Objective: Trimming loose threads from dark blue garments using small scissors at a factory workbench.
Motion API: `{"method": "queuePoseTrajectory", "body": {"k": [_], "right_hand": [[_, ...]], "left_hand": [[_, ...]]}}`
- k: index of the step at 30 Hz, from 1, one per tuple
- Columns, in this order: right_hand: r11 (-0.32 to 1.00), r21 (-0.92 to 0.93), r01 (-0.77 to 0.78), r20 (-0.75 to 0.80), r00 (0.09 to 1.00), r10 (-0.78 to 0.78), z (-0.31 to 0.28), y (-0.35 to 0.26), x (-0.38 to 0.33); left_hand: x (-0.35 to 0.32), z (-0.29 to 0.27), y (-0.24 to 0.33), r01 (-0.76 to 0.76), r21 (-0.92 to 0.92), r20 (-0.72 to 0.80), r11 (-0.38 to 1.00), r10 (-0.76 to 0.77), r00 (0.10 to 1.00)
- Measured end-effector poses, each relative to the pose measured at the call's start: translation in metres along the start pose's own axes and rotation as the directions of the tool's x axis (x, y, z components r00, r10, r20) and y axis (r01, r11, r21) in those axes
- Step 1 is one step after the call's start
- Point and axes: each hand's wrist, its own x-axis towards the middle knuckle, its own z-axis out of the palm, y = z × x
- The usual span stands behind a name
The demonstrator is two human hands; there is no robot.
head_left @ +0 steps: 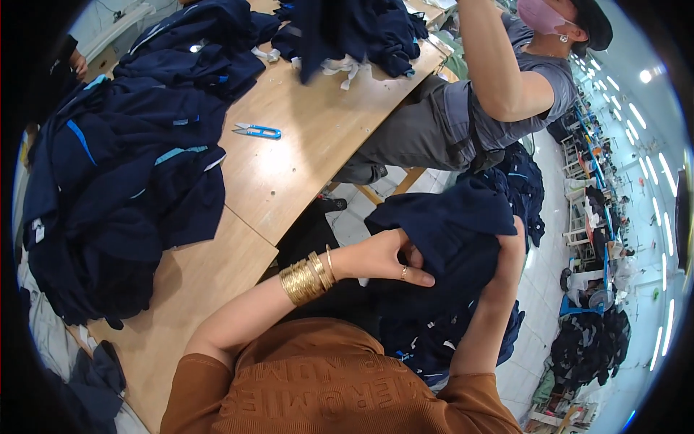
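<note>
A dark navy piece of clothing point(452, 224) is held up in front of me, off the table's right side. My left hand point(383, 257), with gold bangles at the wrist and a ring, is closed on its left edge; the thumb lies in front and some fingers are partly hidden by the cloth. At the opposite edge my right hand point(511, 242) grips the cloth, most of its fingers out of sight behind it. Blue-handled thread snips point(259, 132) lie on the wooden table point(289, 170), away from both hands.
A big heap of navy garments point(123, 173) with light-blue trims covers the table's left. More navy cloth point(369, 32) and white scraps point(345, 70) lie at the far end. A co-worker point(499, 79) in grey is close on the right. Navy piles point(517, 184) sit beyond my hands.
</note>
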Motion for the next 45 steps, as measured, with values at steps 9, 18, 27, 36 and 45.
{"method": "queuePoseTrajectory", "body": {"k": [9,18,27,36,45], "right_hand": [[0.996,0.091,0.002,-0.034,0.999,0.001,-0.031,0.002,0.008],[0.961,0.268,-0.065,-0.188,0.975,0.119,-0.087,0.001,0.027],[0.939,0.263,-0.22,-0.079,0.966,0.248,-0.042,0.01,0.033],[0.923,0.254,-0.29,0.027,0.956,0.293,-0.016,0.01,0.034],[0.705,-0.648,0.288,0.74,0.455,0.495,0.06,0.157,-0.027]], "left_hand": [[-0.012,-0.005,0.001,-0.112,0.23,0.043,0.967,0.105,0.994],[-0.092,-0.096,0.053,0.144,0.141,-0.134,0.98,-0.125,0.983],[-0.145,-0.107,0.084,0.206,0.259,-0.302,0.944,-0.123,0.945],[-0.171,-0.094,0.097,0.123,0.286,-0.446,0.95,0.019,0.895],[-0.182,-0.072,0.074,0.203,0.152,-0.803,0.967,0.002,0.595]]}}
